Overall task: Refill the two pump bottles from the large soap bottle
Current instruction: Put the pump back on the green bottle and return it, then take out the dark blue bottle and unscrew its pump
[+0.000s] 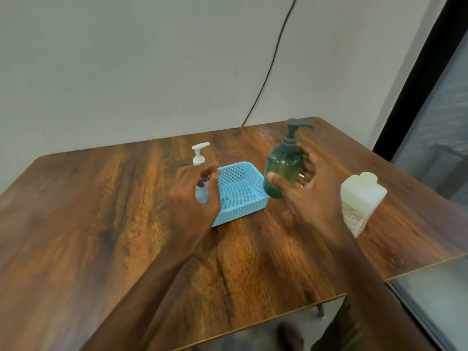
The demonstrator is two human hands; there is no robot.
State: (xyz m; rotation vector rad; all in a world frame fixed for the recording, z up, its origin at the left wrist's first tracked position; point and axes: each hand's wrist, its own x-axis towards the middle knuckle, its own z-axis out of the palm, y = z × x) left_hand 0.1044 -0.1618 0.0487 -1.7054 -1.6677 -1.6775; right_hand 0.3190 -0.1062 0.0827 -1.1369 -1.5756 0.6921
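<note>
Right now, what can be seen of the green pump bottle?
The green pump bottle is translucent dark green plastic, round-shouldered, with a dark pump head on top, nozzle pointing right. It leans slightly, just right of the blue mesh basket; whether it stands on the table or is lifted is unclear. The right hand holds it, thumb across the lower front, fingers behind. Fill level cannot be read.

Bare forearms (141,287), left grip (195,198) and right grip (314,196); dark trousers (339,328)
</note>
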